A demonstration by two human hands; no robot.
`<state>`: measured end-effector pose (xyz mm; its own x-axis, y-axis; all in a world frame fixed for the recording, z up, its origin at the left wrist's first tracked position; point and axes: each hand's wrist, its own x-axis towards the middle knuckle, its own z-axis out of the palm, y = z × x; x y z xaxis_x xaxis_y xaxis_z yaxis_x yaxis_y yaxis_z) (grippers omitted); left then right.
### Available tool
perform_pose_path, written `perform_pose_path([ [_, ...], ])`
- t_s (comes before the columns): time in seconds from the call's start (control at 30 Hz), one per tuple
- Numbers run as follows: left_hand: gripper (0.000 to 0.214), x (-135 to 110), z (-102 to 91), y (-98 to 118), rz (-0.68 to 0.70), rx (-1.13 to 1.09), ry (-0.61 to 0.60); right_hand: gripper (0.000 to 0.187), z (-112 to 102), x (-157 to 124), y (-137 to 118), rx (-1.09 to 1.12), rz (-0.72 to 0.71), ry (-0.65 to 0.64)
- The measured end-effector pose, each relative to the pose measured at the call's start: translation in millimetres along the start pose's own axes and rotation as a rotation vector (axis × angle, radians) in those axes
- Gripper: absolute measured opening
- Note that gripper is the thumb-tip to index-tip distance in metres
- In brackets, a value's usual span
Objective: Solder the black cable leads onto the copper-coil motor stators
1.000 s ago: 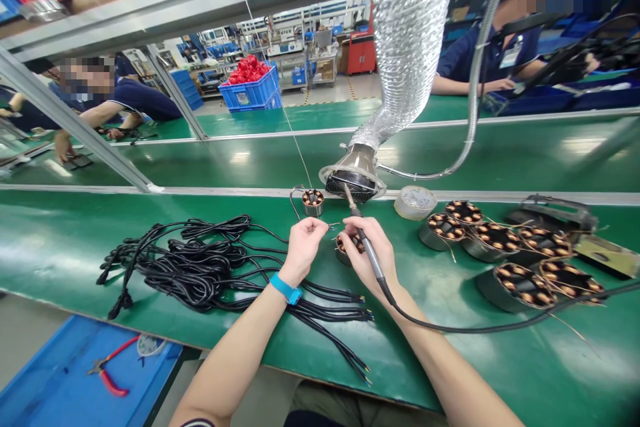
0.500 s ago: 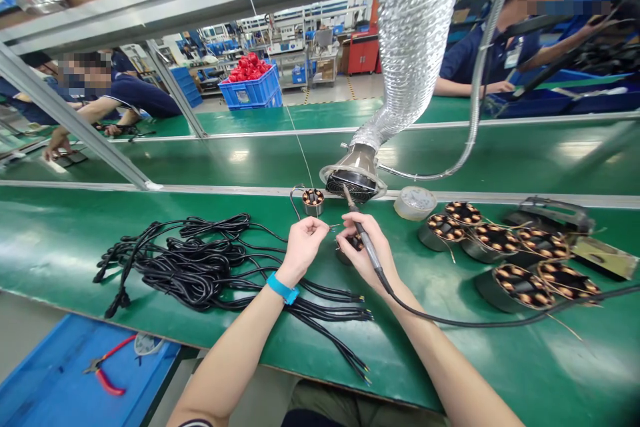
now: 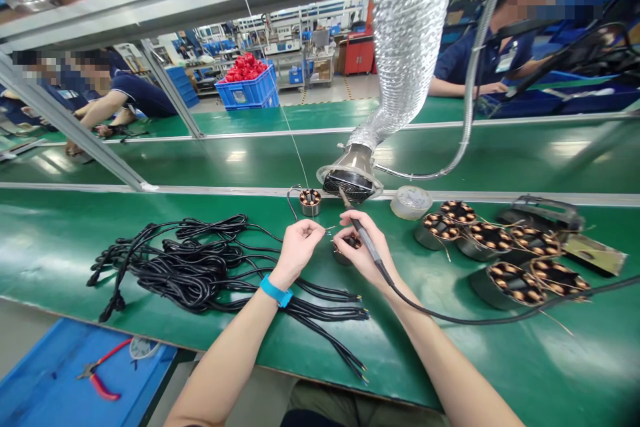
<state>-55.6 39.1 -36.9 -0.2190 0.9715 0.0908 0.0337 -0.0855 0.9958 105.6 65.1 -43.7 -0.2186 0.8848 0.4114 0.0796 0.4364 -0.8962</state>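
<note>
My left hand (image 3: 298, 248), with a blue band at the wrist, is closed in a pinch on a thin wire (image 3: 329, 231) whose ends stick out past the fingertips. My right hand (image 3: 381, 255) is wrapped round a soldering iron (image 3: 369, 241), its tip pointing up and away in front of the fume extractor hood (image 3: 350, 173). Partly hidden behind the right fingers is a motor stator (image 3: 341, 255) with copper windings. Another stator (image 3: 311, 201) stands just beyond my left hand, a black lead curving beside it.
Coiled black power cables (image 3: 190, 267) lie at the left, their stripped ends reaching toward the middle. Several wound stators (image 3: 483, 240) stand at the right near a tape roll (image 3: 411, 202). Red-handled cutters (image 3: 103, 373) lie in a blue tray (image 3: 37, 373). Co-workers sit across the bench.
The whole view has shifted slightly left. Both hands keep nearly the same pose, with the wire and the soldering iron still held. A co-worker at far left has moved an arm.
</note>
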Motion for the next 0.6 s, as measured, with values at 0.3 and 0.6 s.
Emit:
perform_pose_path([
  [0.3,0.019,-3,-1.0,4,-0.008,-0.002,-0.049,0.034,3,0,17,-0.013,0.016,0.135],
  [0.6,0.021,-5,-1.4,3,0.038,0.088,-0.12,0.02,1,-9,-9,-0.221,-0.192,0.167],
])
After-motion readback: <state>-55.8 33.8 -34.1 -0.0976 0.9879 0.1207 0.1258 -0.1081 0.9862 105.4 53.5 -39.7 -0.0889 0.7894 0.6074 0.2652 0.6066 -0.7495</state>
